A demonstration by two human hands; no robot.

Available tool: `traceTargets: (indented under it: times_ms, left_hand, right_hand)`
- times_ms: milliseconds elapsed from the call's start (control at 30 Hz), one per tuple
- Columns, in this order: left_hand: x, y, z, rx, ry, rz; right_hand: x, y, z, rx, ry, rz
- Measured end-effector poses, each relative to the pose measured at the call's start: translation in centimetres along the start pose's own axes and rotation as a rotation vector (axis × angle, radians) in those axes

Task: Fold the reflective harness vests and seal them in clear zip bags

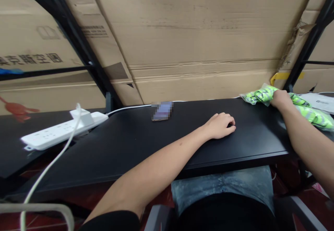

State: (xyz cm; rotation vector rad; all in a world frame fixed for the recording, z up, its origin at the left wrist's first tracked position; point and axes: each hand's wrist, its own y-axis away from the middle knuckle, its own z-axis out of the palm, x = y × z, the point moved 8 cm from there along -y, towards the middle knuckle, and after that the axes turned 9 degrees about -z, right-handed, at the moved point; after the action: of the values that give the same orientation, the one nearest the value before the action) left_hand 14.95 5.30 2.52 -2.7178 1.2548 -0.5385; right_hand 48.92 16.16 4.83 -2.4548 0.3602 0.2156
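My left hand (221, 125) rests palm down on the black tabletop (125, 144), its fingers loosely bent and the thumb apart, with nothing in it. At the right end of the table, my right hand (281, 99) is closed on a clear plastic bag (261, 94) packed with fluorescent green and grey material. Its fingertips are hidden behind the hand. Another such green package (314, 116) lies beside it, partly behind my right forearm.
A phone (162, 111) lies near the table's back edge. To the left sits a white power strip (62, 130) with a plugged-in adapter (82, 116) and a hanging cable. Cardboard (198, 32) stands behind the table, between black metal frame bars (78, 46).
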Motion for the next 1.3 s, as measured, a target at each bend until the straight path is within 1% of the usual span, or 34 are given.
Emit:
traceTargets:
  times_ms: [100,167,233,300,433,600,700,767,833,900,933,967,1000,1067,1100,1133,1167,1200,1233,1300]
  left_hand:
    - [0.1,0.0,0.0,-0.002,-0.002,0.004]
    - [0.1,-0.1,0.0,0.003,-0.005,0.007]
    - [0.1,-0.1,-0.1,0.009,-0.010,0.009]
    - [0.1,-0.2,0.0,0.009,-0.013,0.011]
    - [-0.1,-0.4,0.1,0.008,-0.013,0.014]
    - [-0.1,-0.6,0.1,0.021,-0.012,0.024]
    - [0.0,-0.6,-0.1,0.026,-0.002,0.025]
    - [-0.1,-0.7,-0.2,0.028,0.033,0.009]
    - [-0.6,-0.8,-0.2,0.031,0.143,-0.044]
    - [-1.6,-1.1,-0.2,0.056,0.337,-0.135]
    - [-2.3,-1.3,-0.3,0.087,0.452,-0.190]
    - [-3.1,-1.5,-0.4,0.132,0.570,-0.248]
    - [-4.1,-1.7,-0.6,0.190,0.685,-0.311]
    - [-6.6,-1.8,-1.0,0.340,0.882,-0.461]
    - [-7.8,-1.6,-1.3,0.418,0.958,-0.534]
    - [-8.9,-1.3,-1.5,0.484,1.022,-0.594]
    - [-9.8,-1.0,-1.8,0.525,1.080,-0.636]
    - [-10.5,-0.8,-2.0,0.532,1.136,-0.654]
    - [-11.0,-0.7,-2.1,0.506,1.190,-0.653]
    - [-11.5,-0.6,-2.5,0.413,1.265,-0.623]
  right_hand:
    - [-0.2,0.0,-0.7,-0.032,0.053,-0.009]
    - [-0.6,0.0,-1.5,-0.002,0.061,-0.023]
    - [-0.9,0.1,-2.4,0.060,0.061,-0.017]
    - [-0.9,0.2,-3.4,0.165,0.042,0.029]
    - [-0.3,0.7,-5.4,0.413,-0.039,0.148]
    - [0.8,1.1,-8.0,0.614,-0.093,0.218]
    - [1.0,1.7,-10.5,0.764,-0.096,0.190]
    - [0.5,2.3,-12.0,0.872,-0.126,0.139]
    - [-0.6,3.0,-12.9,0.964,-0.188,0.107]
    - [-2.1,3.5,-12.9,1.005,-0.301,0.109]
    - [-3.1,3.5,-12.5,0.986,-0.383,0.104]
    - [-4.3,3.4,-11.8,0.940,-0.485,0.096]
    - [-5.7,3.2,-10.7,0.866,-0.595,0.079]
    - [-9.0,2.9,-7.9,0.641,-0.839,0.045]
    - [-10.7,3.0,-6.2,0.503,-0.956,0.038]
    - [-12.4,3.4,-4.5,0.371,-1.061,0.029]
    - [-14.0,3.9,-2.9,0.254,-1.173,0.016]
    - [-15.4,4.5,-1.6,0.155,-1.278,0.003]
    - [-16.5,5.0,-0.3,0.068,-1.361,-0.005]
    - [-17.3,6.0,1.5,-0.027,-1.418,-0.001]
